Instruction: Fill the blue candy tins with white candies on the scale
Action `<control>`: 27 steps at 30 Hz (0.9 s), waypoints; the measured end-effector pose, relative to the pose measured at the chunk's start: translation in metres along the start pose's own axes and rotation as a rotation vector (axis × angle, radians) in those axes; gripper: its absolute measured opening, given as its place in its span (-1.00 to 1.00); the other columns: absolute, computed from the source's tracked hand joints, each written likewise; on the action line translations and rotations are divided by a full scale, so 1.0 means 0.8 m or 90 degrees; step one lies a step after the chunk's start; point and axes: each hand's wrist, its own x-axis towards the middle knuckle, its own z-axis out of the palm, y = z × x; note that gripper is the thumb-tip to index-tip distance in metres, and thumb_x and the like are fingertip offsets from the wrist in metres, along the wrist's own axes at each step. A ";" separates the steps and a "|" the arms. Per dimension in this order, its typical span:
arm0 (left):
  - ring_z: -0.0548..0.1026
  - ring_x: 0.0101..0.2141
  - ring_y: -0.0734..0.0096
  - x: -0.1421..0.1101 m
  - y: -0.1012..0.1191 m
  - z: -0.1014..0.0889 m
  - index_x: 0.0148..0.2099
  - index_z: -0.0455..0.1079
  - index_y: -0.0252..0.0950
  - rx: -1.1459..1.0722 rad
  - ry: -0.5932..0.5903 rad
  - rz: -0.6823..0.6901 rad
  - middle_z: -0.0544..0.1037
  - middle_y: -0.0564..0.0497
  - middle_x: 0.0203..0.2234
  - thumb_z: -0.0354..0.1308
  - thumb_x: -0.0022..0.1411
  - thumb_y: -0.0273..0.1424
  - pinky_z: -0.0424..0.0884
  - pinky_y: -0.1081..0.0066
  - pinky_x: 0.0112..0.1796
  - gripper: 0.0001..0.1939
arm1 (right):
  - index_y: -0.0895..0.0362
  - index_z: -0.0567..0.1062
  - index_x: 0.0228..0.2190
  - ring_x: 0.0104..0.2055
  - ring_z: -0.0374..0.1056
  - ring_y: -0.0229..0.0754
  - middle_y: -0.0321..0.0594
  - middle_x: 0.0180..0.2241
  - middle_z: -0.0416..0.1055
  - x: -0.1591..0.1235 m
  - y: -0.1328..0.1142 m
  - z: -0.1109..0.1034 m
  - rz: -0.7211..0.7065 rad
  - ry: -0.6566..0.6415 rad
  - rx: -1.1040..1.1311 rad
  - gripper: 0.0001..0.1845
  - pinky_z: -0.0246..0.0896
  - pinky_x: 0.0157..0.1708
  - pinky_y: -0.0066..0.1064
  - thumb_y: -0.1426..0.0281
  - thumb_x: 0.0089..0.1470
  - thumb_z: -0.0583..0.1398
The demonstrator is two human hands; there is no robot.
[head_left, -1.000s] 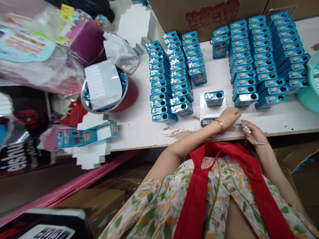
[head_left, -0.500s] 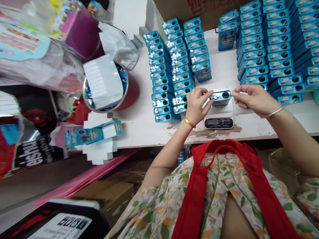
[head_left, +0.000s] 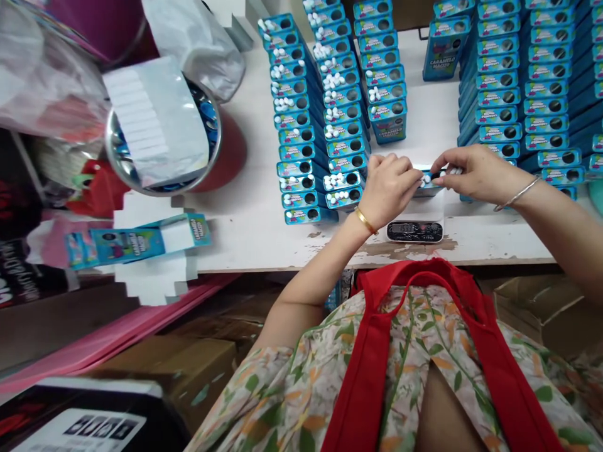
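A small blue tin (head_left: 426,189) stands on a white digital scale (head_left: 414,231) by the table's front edge. Small white candies (head_left: 427,179) lie on its lid. My left hand (head_left: 389,187) is at the tin's left end, thumb and fingers pinched together; whatever is between the fingertips is hidden. At the lid's right side, by the dark hole, my right hand (head_left: 475,171) is closed with several white candies (head_left: 453,170) showing between its fingers. Rows of similar blue tins (head_left: 342,147) stand to the left, many with white candies on top.
More rows of blue tins (head_left: 499,116) stand at the right, and one tin (head_left: 445,50) stands apart at the back. On the left are a red bucket (head_left: 230,147) with a white card (head_left: 155,119) over it, a flattened blue-and-white carton (head_left: 141,242) and plastic bags (head_left: 198,47).
My right hand has moved left over the tin's hole, and my left hand has shifted right along the lid. The view has shifted slightly, and the scale's display reads differently.
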 end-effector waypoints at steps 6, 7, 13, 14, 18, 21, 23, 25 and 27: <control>0.37 -0.18 0.27 0.020 0.014 0.017 -0.14 0.43 -0.23 -0.020 -0.009 0.011 0.46 0.00 -0.30 -0.14 0.50 -0.23 0.14 0.18 -0.07 -0.65 | 0.15 0.48 -0.48 -0.54 0.12 -0.33 -0.33 -0.60 0.26 -0.009 -0.003 -0.005 0.033 0.032 0.103 -0.86 -0.02 -0.52 -0.43 0.55 0.05 0.31; 0.38 -0.18 0.27 0.022 0.015 0.019 -0.13 0.43 -0.23 -0.028 -0.013 0.010 0.47 0.00 -0.29 -0.15 0.50 -0.23 0.15 0.17 -0.07 -0.66 | 0.16 0.46 -0.49 -0.57 0.09 -0.35 -0.34 -0.62 0.24 -0.012 -0.003 -0.007 0.052 0.032 0.159 -0.85 -0.05 -0.55 -0.44 0.55 0.07 0.30; 0.45 -0.16 0.26 0.026 0.012 -0.004 0.02 0.42 -0.19 -0.111 0.000 -0.013 0.55 -0.02 -0.23 -0.15 0.50 -0.29 0.22 0.13 -0.08 -0.68 | 0.25 0.48 -0.48 -0.61 0.11 -0.48 -0.20 -0.45 0.37 -0.035 0.003 -0.009 0.181 0.036 0.593 -0.77 -0.06 -0.68 -0.57 0.54 0.23 0.16; 0.46 -0.16 0.26 0.023 0.010 -0.013 0.01 0.43 -0.18 -0.120 0.026 -0.021 0.57 -0.03 -0.23 -0.13 0.50 -0.29 0.23 0.12 -0.09 -0.69 | 0.27 0.51 -0.45 -0.58 0.17 -0.48 -0.18 -0.42 0.39 -0.040 0.005 -0.007 0.208 0.046 0.638 -0.78 0.02 -0.66 -0.60 0.58 0.22 0.14; 0.48 -0.16 0.26 -0.004 0.001 -0.044 -0.04 0.44 -0.12 -0.137 0.094 -0.090 0.58 -0.04 -0.23 -0.13 0.49 -0.21 0.33 0.11 -0.08 -0.68 | 0.29 0.57 -0.37 -0.42 0.38 -0.39 -0.10 -0.36 0.45 -0.062 0.016 0.009 0.345 0.088 0.702 -0.76 0.29 -0.48 -0.63 0.72 0.11 0.13; 0.48 -0.19 0.30 -0.039 0.001 -0.051 -0.06 0.44 -0.16 -0.163 0.085 -0.141 0.58 -0.05 -0.25 -0.15 0.50 -0.17 0.41 0.14 -0.11 -0.64 | 0.28 0.58 -0.40 -0.45 0.37 -0.39 -0.10 -0.41 0.44 -0.075 0.022 0.016 0.393 0.075 0.675 -0.78 0.25 -0.53 -0.64 0.70 0.14 0.16; 0.49 -0.22 0.33 -0.065 0.003 -0.045 -0.07 0.45 -0.20 -0.178 0.086 -0.151 0.58 -0.05 -0.27 -0.13 0.50 -0.18 0.44 0.18 -0.15 -0.64 | 0.28 0.57 -0.44 -0.55 0.27 -0.44 -0.13 -0.47 0.43 -0.078 0.025 0.017 0.379 0.056 0.643 -0.79 0.10 -0.65 -0.65 0.66 0.17 0.18; 0.50 -0.23 0.36 -0.091 0.005 -0.033 -0.08 0.46 -0.23 -0.190 0.071 -0.154 0.58 -0.04 -0.30 -0.10 0.49 -0.21 0.46 0.24 -0.18 -0.66 | 0.26 0.56 -0.48 -0.63 0.17 -0.47 -0.17 -0.53 0.42 -0.078 0.025 0.016 0.337 0.048 0.614 -0.78 -0.02 -0.70 -0.63 0.62 0.18 0.20; 0.51 -0.23 0.37 -0.115 0.007 -0.018 -0.10 0.47 -0.27 -0.202 0.038 -0.168 0.58 -0.05 -0.30 -0.07 0.48 -0.24 0.47 0.29 -0.18 -0.67 | 0.25 0.54 -0.52 -0.66 0.13 -0.47 -0.20 -0.58 0.39 -0.075 0.022 0.014 0.294 0.062 0.584 -0.77 -0.06 -0.71 -0.61 0.60 0.18 0.22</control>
